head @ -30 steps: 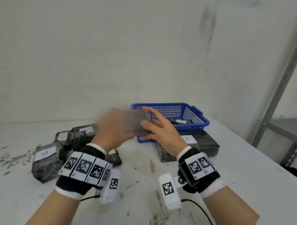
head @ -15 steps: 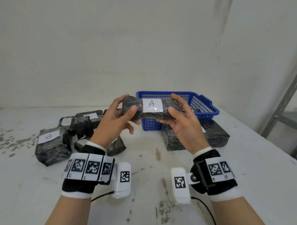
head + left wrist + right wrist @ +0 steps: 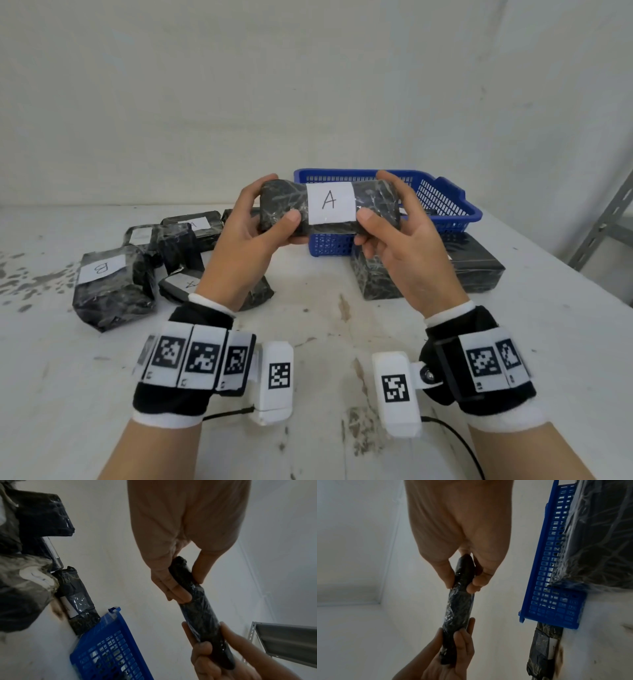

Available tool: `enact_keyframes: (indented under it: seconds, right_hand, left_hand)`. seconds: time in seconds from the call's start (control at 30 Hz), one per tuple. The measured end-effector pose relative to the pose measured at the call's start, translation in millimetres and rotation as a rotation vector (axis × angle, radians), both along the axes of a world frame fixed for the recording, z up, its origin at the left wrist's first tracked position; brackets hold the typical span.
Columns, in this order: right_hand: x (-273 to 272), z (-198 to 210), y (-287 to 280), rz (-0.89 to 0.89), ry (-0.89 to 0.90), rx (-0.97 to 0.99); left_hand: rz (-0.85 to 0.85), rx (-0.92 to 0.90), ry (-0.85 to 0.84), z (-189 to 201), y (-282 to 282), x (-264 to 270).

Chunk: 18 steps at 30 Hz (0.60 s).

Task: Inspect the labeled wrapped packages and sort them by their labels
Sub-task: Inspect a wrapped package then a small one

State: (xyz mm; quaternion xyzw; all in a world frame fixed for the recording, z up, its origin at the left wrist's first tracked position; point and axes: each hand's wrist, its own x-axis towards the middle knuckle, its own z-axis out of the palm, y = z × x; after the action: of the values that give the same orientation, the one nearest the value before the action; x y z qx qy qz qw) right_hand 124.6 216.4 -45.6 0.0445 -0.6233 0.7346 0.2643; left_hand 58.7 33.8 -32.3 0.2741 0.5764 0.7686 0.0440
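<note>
Above table (image 3: 325,342), pkg (image 3: 284,209) labeled "A", both hands' fingers (image 3: 294,217) pinching its ends, "B" pkg (image 3: 113,287) left.

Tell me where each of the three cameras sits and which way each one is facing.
Head: worn on the head, looks forward and down at the held package, left hand, right hand, both wristbands, blue basket.
Left wrist: looks along the left hand's fingers at the package's edge.
Right wrist: looks along the right hand's fingers at that edge.
Shared: all three show the package, both hands and the basket.
</note>
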Motion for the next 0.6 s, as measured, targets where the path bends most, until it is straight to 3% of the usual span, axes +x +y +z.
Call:
enact_keyframes:
  seconds: [0.6]
  right_hand:
    - [4,2,-27,-0.182,0.019,0.085]
  left_hand:
    - [0.100,-0.052,0.134,2,8,14]
